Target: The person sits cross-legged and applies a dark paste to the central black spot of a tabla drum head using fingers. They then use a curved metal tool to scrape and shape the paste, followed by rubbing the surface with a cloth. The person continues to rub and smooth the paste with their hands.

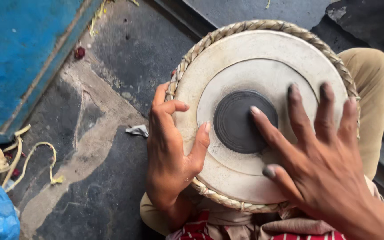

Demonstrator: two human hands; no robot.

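A round drum (pixel 263 120) sits between the two hands, on the person's lap. The left hand (pixel 170 151) grips the drum's left edge, thumb on the white skin and fingers curled over the woven rim (pixel 210 195). The right hand (pixel 321 155) is spread flat on top, fingers apart, one fingertip on the black spot (pixel 238 122). Left of the left hand lie a paper scrap (pixel 137 130) and yellow strips (pixel 10 155) on the dark floor (pixel 103 178).
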